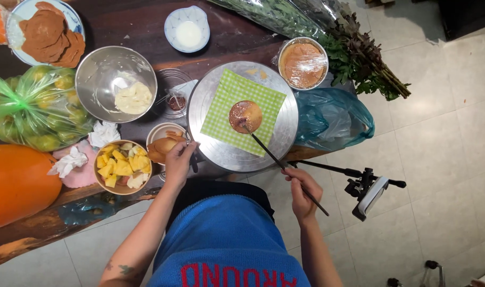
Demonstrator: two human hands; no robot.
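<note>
Two hands busy here: my right hand (302,187) has its fingers closed round a dark stick (285,169), tip touching the brown cake (245,116) on the green cloth (242,111) on the turntable (285,133). My left hand (180,159) pinches something small, can't tell what, at the turntable's near edge, just beside the fruit bowl (122,167).

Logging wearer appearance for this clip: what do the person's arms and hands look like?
Both forearms are bare, no sleeves in view. The left hand and right hand wear no gloves or visible rings. A small dark tattoo marks the left forearm.

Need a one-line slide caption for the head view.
Right hand holds chopsticks to a brown pastry on a green checked cloth; left hand rests beside a small bowl.
</note>
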